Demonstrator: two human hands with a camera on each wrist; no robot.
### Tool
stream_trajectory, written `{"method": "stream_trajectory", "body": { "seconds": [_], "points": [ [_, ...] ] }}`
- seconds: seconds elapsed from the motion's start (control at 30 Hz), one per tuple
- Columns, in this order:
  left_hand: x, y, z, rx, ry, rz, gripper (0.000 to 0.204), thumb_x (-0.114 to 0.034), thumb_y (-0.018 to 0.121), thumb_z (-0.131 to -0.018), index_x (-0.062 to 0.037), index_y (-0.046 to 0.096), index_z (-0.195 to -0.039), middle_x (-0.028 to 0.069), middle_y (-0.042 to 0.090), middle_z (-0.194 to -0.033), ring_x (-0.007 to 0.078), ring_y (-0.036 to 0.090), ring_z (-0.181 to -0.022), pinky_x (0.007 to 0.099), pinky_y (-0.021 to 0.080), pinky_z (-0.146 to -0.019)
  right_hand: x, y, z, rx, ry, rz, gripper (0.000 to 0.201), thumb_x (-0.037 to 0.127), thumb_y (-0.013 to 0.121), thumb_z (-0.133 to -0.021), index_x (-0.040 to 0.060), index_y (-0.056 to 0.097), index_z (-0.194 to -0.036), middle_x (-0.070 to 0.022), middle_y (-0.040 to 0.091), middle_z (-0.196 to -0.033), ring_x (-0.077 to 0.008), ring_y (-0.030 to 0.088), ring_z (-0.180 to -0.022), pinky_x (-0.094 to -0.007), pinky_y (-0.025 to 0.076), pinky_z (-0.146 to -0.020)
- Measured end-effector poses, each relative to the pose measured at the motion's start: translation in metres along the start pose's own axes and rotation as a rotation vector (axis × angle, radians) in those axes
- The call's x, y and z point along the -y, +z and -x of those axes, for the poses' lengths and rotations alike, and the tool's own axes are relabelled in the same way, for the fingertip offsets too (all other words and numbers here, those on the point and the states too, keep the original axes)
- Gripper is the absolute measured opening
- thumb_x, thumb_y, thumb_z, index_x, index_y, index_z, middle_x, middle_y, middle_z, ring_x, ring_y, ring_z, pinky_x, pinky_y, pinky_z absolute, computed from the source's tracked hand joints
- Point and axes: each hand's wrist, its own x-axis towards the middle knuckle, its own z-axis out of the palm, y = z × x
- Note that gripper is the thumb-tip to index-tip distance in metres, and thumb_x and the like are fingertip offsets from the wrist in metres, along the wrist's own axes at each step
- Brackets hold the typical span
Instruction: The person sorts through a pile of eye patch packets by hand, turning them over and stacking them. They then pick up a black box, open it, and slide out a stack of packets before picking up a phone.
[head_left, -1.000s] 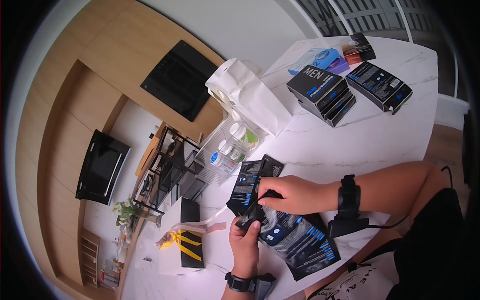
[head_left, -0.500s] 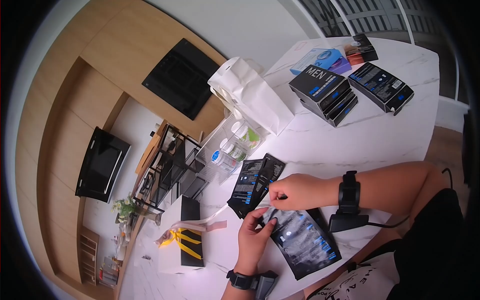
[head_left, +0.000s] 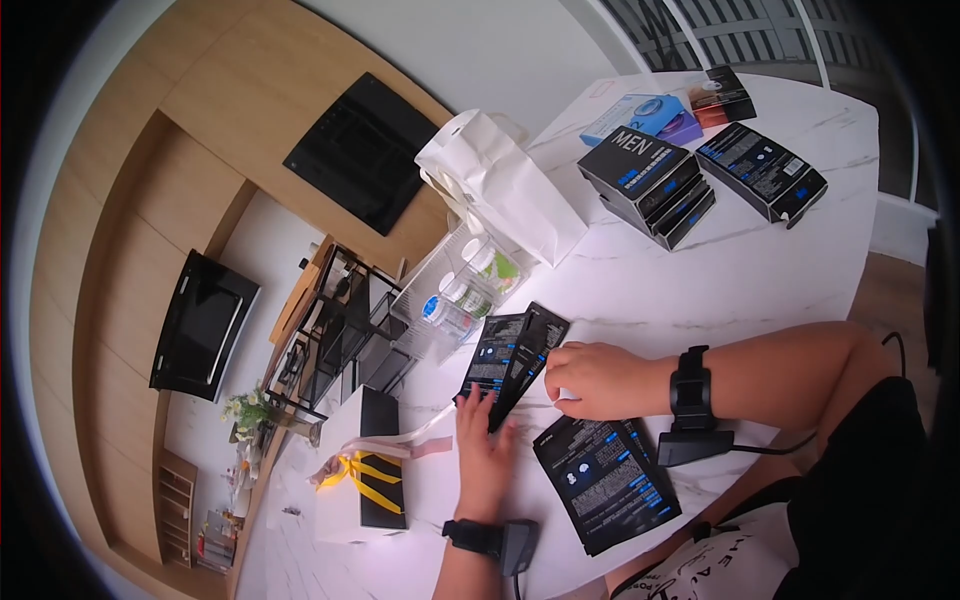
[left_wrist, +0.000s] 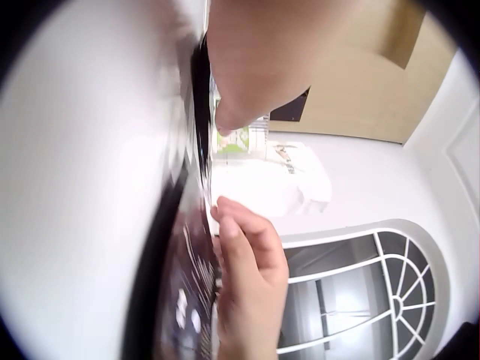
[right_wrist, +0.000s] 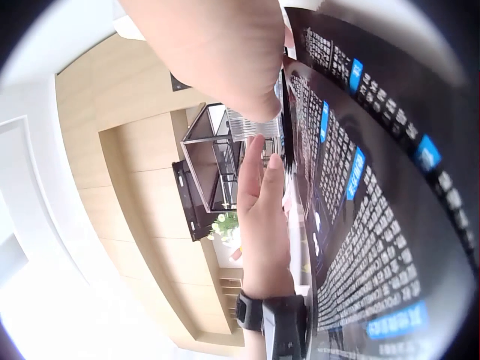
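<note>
Black packets with white and blue print [head_left: 606, 482] lie near the table's front edge, also large in the right wrist view [right_wrist: 375, 247]. Farther back, more black packets [head_left: 492, 355] overlap. My left hand [head_left: 483, 462] is at their near end with fingers extended and thumb apart; it also shows in the right wrist view [right_wrist: 262, 217]. Just right of those packets, my right hand [head_left: 612, 382] has bent fingers, their tips close together in the left wrist view [left_wrist: 255, 274]. Whether anything small is between them is hidden.
Black boxes [head_left: 640, 170] are stacked at the back, beside another black box [head_left: 763, 170] and a blue box [head_left: 632, 118]. A white bag [head_left: 505, 185] stands by a clear rack of bottles [head_left: 447, 316]. A white-and-black box with yellow ribbon [head_left: 340, 500] sits left.
My left hand has let go of the near packet and moved left to the farther packets. The near packet now lies flatter. My right hand has shifted slightly right, away from it.
</note>
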Motion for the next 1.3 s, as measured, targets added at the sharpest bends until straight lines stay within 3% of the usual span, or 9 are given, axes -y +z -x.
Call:
{"method": "stream_trajectory", "body": {
  "seconds": [0.13, 0.33, 0.4, 0.63, 0.73, 0.8, 0.93, 1.07, 1.3],
  "points": [
    [0.022, -0.002, -0.002, 0.099, -0.021, -0.238, 0.051, -0.016, 0.058, -0.08, -0.0066, 0.04, -0.127, 0.0128, 0.033, -0.137, 0.035, 0.023, -0.129, 0.0523, 0.02, -0.1, -0.002, 0.005, 0.002, 0.105, 0.022, 0.02, 0.01, 0.016, 0.059, -0.074, 0.0071, 0.059, -0.077, -0.0058, 0.056, -0.086, -0.0238, 0.053, -0.087, -0.0349, 0.043, -0.077],
    [0.014, -0.01, -0.008, 0.052, -0.04, -0.215, 0.042, -0.015, 0.063, -0.075, -0.0089, 0.053, -0.115, 0.011, 0.053, -0.115, 0.0305, 0.046, -0.108, 0.0428, 0.034, -0.091, -0.002, 0.004, 0.002, 0.143, 0.046, 0.048, 0.01, 0.017, 0.058, -0.074, 0.0076, 0.059, -0.077, -0.0052, 0.056, -0.085, -0.0229, 0.053, -0.087, -0.0348, 0.043, -0.078],
    [0.006, -0.013, -0.008, -0.004, 0.005, -0.259, 0.026, -0.013, 0.064, -0.073, -0.0074, 0.063, -0.099, 0.0081, 0.06, -0.096, 0.0274, 0.052, -0.093, 0.0368, 0.04, -0.083, -0.002, 0.005, 0.002, 0.158, 0.049, 0.044, 0.01, 0.017, 0.058, -0.074, 0.0078, 0.06, -0.077, -0.005, 0.056, -0.086, -0.0229, 0.053, -0.087, -0.0348, 0.043, -0.077],
    [0.003, -0.013, -0.01, -0.275, 0.018, -0.189, 0.006, -0.008, 0.062, -0.074, -0.0045, 0.065, -0.079, 0.007, 0.062, -0.083, 0.0247, 0.056, -0.082, 0.0329, 0.044, -0.073, -0.005, 0.007, 0.003, 0.068, -0.026, 0.054, 0.005, 0.014, 0.058, -0.073, 0.0091, 0.057, -0.072, -0.0058, 0.055, -0.079, -0.0241, 0.056, -0.078, -0.0359, 0.044, -0.07],
    [0.005, -0.02, -0.009, -0.349, -0.157, -0.085, 0.006, -0.009, 0.061, -0.078, -0.0038, 0.062, -0.075, 0.0054, 0.062, -0.081, 0.0187, 0.056, -0.077, 0.0279, 0.046, -0.065, -0.005, 0.007, 0.003, 0.071, -0.019, 0.037, 0.005, 0.014, 0.058, -0.073, 0.009, 0.057, -0.072, -0.0061, 0.055, -0.08, -0.024, 0.056, -0.079, -0.036, 0.044, -0.07],
    [0.022, -0.018, -0.007, -0.44, -0.505, 0.362, 0.009, -0.012, 0.058, -0.083, -0.0049, 0.058, -0.077, 0.004, 0.059, -0.08, 0.0123, 0.054, -0.075, 0.0235, 0.047, -0.058, -0.004, 0.007, 0.002, 0.071, -0.017, 0.03, 0.005, 0.014, 0.057, -0.073, 0.0088, 0.057, -0.072, -0.0063, 0.055, -0.081, -0.0241, 0.056, -0.08, -0.036, 0.045, -0.07],
    [0.039, -0.025, 0.0, -0.693, -0.558, 0.905, 0.016, -0.022, 0.051, -0.089, -0.0078, 0.046, -0.093, 0.0024, 0.048, -0.082, 0.0101, 0.049, -0.069, 0.0257, 0.052, -0.061, 0.0, 0.001, -0.001, 0.103, 0.075, -0.033, 0.009, 0.014, 0.057, -0.075, 0.006, 0.058, -0.078, -0.0067, 0.056, -0.086, -0.025, 0.054, -0.084, -0.0354, 0.044, -0.075],
    [0.023, -0.033, -0.002, -0.878, -0.452, 1.082, 0.019, -0.021, 0.046, -0.091, -0.0062, 0.04, -0.1, 0.0017, 0.045, -0.08, 0.0089, 0.049, -0.067, 0.0288, 0.052, -0.076, 0.005, -0.006, -0.003, 0.029, 0.079, -0.116, 0.01, 0.012, 0.056, -0.076, 0.0049, 0.057, -0.084, -0.0081, 0.056, -0.09, -0.0266, 0.054, -0.086, -0.0344, 0.044, -0.076],
    [-0.025, -0.031, 0.001, -0.7, -0.287, 1.36, 0.03, -0.002, 0.051, -0.086, -0.008, 0.036, -0.111, 0.004, 0.053, -0.086, 0.0109, 0.056, -0.074, 0.0292, 0.052, -0.076, 0.016, -0.011, -0.01, -0.081, 0.16, -0.452, 0.028, 0.026, 0.054, -0.085, 0.001, 0.055, -0.099, -0.0109, 0.057, -0.102, -0.0219, 0.055, -0.094, -0.031, 0.043, -0.079]
  ]
}}
